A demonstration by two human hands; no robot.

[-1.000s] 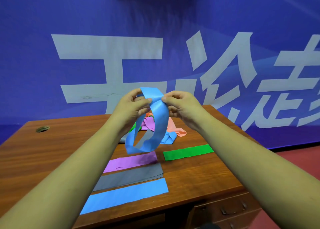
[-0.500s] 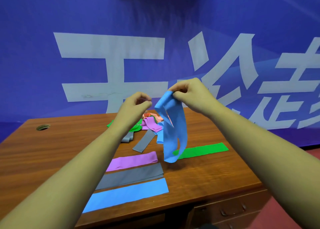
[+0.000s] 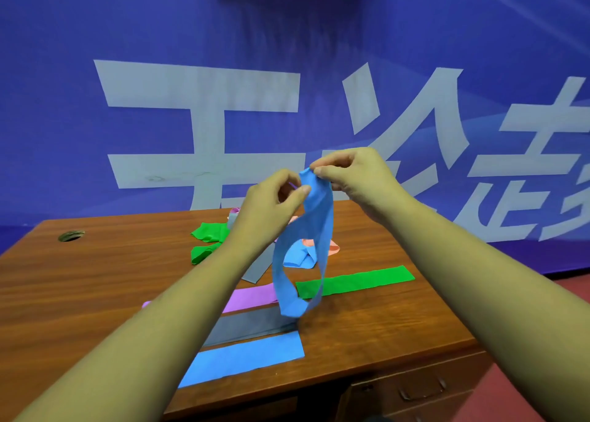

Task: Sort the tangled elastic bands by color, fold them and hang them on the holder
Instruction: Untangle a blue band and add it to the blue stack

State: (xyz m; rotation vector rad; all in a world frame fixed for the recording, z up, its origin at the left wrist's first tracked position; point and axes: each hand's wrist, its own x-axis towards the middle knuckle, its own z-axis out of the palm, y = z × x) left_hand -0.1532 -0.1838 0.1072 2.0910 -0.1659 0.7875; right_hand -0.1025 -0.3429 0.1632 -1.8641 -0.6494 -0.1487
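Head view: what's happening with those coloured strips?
A person is sorting elastic bands at a wooden desk. The right hand pinches the top of a blue band loop hanging over it; the left hand touches its edge. A blue strip, grey strip, purple strip and green strip lie flat; a tangled pile sits behind.

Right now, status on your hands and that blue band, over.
Right hand pinches blue band at top, loop hanging. Left hand touching its edge, grip unclear. Flat strips lie beneath.

Blue banner behind wooden desk; floor seemingly red.
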